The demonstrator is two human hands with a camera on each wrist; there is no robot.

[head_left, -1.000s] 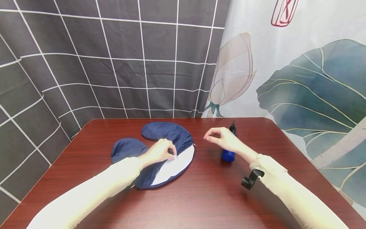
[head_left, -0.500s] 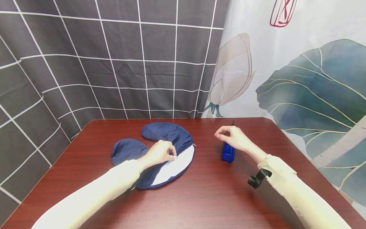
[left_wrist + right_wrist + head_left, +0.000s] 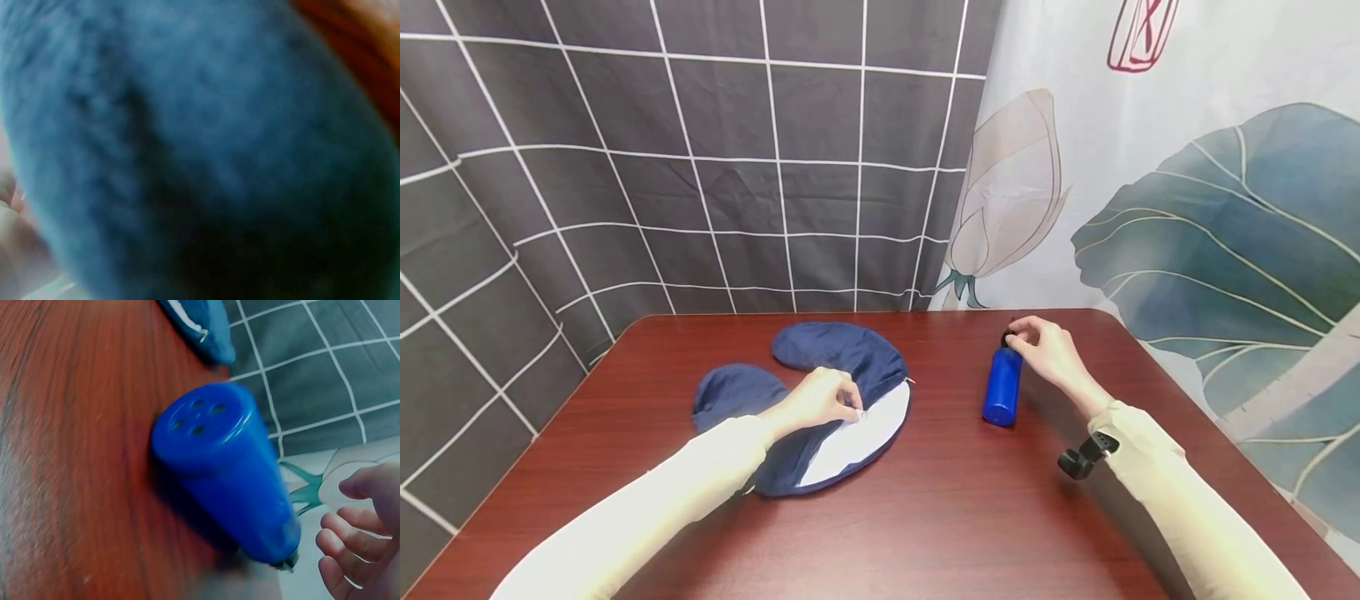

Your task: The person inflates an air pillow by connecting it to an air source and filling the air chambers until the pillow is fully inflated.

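Note:
A navy U-shaped neck pillow [image 3: 868, 354] lies on the table, its cover unzipped along the front curve and its white inside [image 3: 842, 452] showing. My left hand [image 3: 820, 396] pinches a small whitish piece [image 3: 861, 414] at that opening; fingers hide most of it. Blurred blue fabric [image 3: 206, 112] fills the left wrist view. A blue cylinder [image 3: 1003, 387] with a black end lies to the pillow's right; several small holes mark its flat base [image 3: 199, 419]. My right hand [image 3: 1051, 350] has its thumb and forefinger right at the black end; in the right wrist view its fingers [image 3: 353, 540] are loosely bent beside it.
Under everything is a reddish-brown wooden table [image 3: 917, 533]. A dark grey curtain with white grid lines [image 3: 715, 192] hangs behind it, and a floral cloth [image 3: 1195, 250] hangs at the right. A zipper pull [image 3: 911, 380] sticks out at the pillow's right edge.
My right hand has moved rightward past the blue cylinder to its black far end, uncovering the cylinder's body. The left hand keeps its pinch at the pillow opening.

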